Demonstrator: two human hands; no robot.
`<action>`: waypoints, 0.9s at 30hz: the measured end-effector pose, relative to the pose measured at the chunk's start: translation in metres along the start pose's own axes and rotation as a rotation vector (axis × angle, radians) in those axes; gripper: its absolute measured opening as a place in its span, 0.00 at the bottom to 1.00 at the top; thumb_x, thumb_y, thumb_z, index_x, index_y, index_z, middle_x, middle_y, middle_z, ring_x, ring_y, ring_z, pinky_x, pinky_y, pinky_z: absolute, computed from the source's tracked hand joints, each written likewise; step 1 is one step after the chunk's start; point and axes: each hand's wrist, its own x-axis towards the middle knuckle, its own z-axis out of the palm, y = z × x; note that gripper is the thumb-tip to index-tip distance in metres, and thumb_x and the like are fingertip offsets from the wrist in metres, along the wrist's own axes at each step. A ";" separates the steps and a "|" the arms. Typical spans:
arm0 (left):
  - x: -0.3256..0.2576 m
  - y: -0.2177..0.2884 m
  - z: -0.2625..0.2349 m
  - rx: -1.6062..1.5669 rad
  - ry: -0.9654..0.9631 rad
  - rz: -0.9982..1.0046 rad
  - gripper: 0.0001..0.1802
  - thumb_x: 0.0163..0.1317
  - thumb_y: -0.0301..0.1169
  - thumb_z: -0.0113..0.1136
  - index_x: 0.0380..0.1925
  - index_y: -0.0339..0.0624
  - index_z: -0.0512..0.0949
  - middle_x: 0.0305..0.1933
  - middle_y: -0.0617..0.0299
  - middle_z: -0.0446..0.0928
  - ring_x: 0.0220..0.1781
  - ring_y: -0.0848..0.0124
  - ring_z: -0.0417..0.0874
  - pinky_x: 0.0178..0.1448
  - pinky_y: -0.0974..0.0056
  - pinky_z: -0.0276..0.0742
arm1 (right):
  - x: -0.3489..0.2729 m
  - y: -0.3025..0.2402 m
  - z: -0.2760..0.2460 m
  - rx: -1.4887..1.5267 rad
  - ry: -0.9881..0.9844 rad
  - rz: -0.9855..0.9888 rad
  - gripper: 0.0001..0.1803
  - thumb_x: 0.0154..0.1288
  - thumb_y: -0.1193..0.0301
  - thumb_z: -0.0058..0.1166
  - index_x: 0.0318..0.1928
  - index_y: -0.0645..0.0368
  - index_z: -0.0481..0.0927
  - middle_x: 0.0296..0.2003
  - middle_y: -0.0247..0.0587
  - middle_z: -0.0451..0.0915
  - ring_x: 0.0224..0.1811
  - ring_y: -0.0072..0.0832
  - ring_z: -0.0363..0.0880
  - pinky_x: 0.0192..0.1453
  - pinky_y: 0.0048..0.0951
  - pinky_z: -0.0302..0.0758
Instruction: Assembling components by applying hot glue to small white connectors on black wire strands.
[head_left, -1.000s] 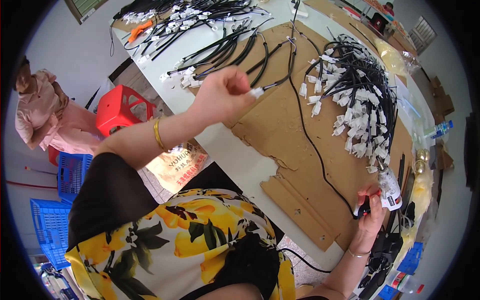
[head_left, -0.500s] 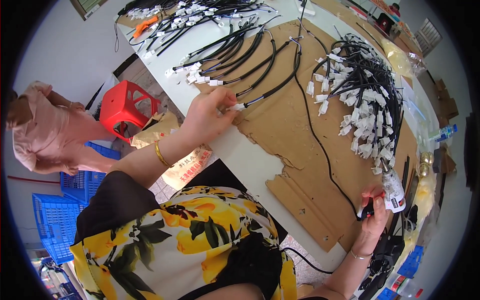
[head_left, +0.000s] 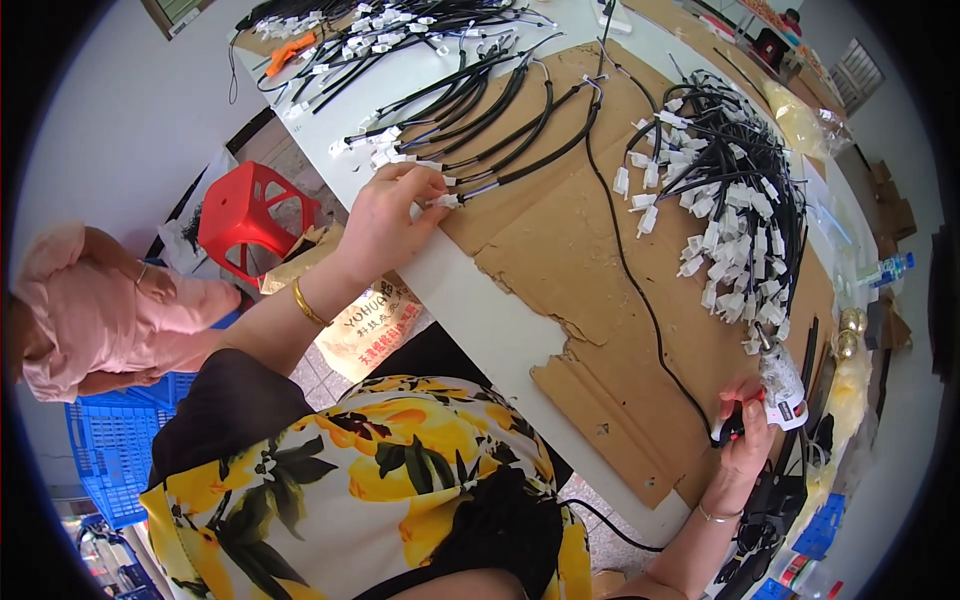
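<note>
Head view: left hand (head_left: pixel 388 222) pinches a boxy white plastic connector (head_left: pixel 449 201), right hand (head_left: pixel 745 440) grips a pistol-shaped tool (head_left: pixel 783 385).

Cables (head_left: pixel 755 150) are black, connectors (head_left: pixel 735 197) white, cardboard (head_left: pixel 550 240) brown, and the garment (head_left: pixel 375 470) white with yellow flowers.

Bright, diffuse indoor light with soft shadows; the desk (head_left: pixel 485 315) beside the left grip (head_left: pixel 388 228) reads pale and clear. Far outward, fisheye curvature, softened detail and black vignetting.
</note>
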 end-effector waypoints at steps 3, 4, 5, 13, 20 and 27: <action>0.000 -0.002 0.002 -0.013 0.008 0.016 0.14 0.42 0.20 0.61 0.32 0.38 0.71 0.29 0.59 0.77 0.35 0.63 0.78 0.39 0.64 0.75 | 0.001 -0.001 0.001 -0.003 -0.007 0.016 0.18 0.52 0.58 0.56 0.24 0.59 0.67 0.25 0.42 0.72 0.19 0.21 0.65 0.24 0.20 0.61; 0.001 -0.002 0.002 -0.011 0.008 0.015 0.14 0.42 0.20 0.61 0.32 0.38 0.71 0.29 0.59 0.77 0.35 0.63 0.78 0.39 0.64 0.75 | 0.000 -0.001 0.001 -0.003 -0.008 0.014 0.18 0.52 0.58 0.56 0.24 0.59 0.67 0.25 0.42 0.72 0.19 0.21 0.65 0.24 0.20 0.61; 0.003 -0.001 0.002 -0.013 0.009 0.015 0.14 0.42 0.20 0.61 0.32 0.38 0.72 0.28 0.59 0.77 0.36 0.63 0.78 0.39 0.63 0.74 | 0.000 -0.001 0.002 -0.002 -0.009 0.012 0.18 0.52 0.58 0.56 0.25 0.59 0.67 0.25 0.42 0.72 0.20 0.21 0.65 0.24 0.20 0.61; 0.004 -0.001 0.005 0.090 0.053 0.041 0.13 0.40 0.23 0.64 0.29 0.40 0.74 0.27 0.60 0.78 0.42 0.62 0.77 0.44 0.61 0.74 | -0.001 0.000 0.002 0.052 0.001 0.030 0.17 0.50 0.61 0.59 0.27 0.60 0.70 0.26 0.43 0.73 0.20 0.22 0.66 0.23 0.19 0.63; 0.007 0.016 -0.015 0.120 0.087 0.116 0.14 0.39 0.29 0.66 0.28 0.42 0.74 0.27 0.60 0.77 0.41 0.61 0.77 0.42 0.62 0.74 | -0.001 0.001 0.001 0.121 0.014 0.062 0.16 0.47 0.64 0.62 0.29 0.63 0.73 0.26 0.46 0.75 0.21 0.22 0.69 0.23 0.20 0.65; 0.080 0.040 -0.008 -0.071 0.118 0.302 0.11 0.43 0.31 0.64 0.25 0.41 0.73 0.27 0.59 0.77 0.32 0.60 0.78 0.33 0.62 0.74 | -0.001 -0.005 0.003 0.092 -0.014 0.080 0.17 0.48 0.61 0.60 0.28 0.61 0.72 0.26 0.43 0.74 0.20 0.22 0.68 0.23 0.19 0.64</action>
